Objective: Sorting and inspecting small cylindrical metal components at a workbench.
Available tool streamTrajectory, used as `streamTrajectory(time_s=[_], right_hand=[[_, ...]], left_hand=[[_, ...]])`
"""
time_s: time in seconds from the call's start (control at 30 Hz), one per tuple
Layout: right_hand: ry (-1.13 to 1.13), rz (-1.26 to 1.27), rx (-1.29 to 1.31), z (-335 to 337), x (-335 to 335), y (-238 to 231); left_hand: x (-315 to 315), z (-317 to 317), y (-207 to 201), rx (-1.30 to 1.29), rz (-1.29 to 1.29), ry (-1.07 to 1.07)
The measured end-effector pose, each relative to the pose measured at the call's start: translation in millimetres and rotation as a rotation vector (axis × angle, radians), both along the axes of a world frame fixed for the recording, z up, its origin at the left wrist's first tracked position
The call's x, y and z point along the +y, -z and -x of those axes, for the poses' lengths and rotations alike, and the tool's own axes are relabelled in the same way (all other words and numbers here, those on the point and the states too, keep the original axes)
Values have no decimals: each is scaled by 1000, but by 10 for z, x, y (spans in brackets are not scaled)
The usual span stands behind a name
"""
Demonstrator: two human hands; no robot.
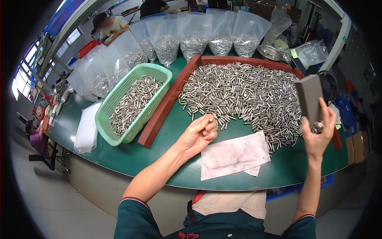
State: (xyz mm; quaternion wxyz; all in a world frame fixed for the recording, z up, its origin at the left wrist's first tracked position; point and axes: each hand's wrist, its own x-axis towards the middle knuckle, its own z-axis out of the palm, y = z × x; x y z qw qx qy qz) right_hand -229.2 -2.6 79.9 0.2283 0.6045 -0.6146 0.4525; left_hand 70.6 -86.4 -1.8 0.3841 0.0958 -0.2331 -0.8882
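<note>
My left hand [201, 133] is closed in a pinch on a short metal pin [210, 120], whose end shows between the thumb and fingertips. It is held over the near edge of a wide heap of shiny metal pins [242, 91] on the green table. At the heap's right side, my right hand [318, 137] has its thumb and fingers on either side of the lower end of a dark grey-brown block [311, 95]. A small shiny thing [318, 125] shows by its palm, too small to name. Between the hands lies a stained white cloth [234, 155].
Reddish-brown bars [171, 103] border the heap. A green plastic basket [104, 126] of pins stands left, beside white sheets [85, 127]. Clear bags [167, 44] filled with pins line the back, with a metal bowl [269, 52] and a small fan [328, 85] at right. Other people sit farther off.
</note>
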Motion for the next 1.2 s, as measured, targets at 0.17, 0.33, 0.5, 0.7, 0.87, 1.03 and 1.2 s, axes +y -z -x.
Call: streamTrajectory(time_s=[0.17, 0.33, 0.5, 0.7, 0.87, 1.03, 1.2], right_hand=[[454, -107, -81, 1331, 456, 226], [780, -264, -175, 2423, 948, 441], [875, -401, -169, 2606, 1180, 438], [894, -510, -198, 2831, 1281, 377], [628, -585, -217, 3050, 1323, 509], [542, -396, -223, 2901, 1102, 224], [-4, -29, -406, 1398, 545, -185]], left_hand=[[22, 95, 53, -18, -23, -7], [31, 29, 24, -90, -9, -84], [2, 41, 63, -67, -62, -108], [-3, 110, 32, -73, -27, -80], [-5, 145, -5, -94, -45, -74], [22, -15, -41, -165, -97, -183], [-126, -25, -66, -367, 72, -365]])
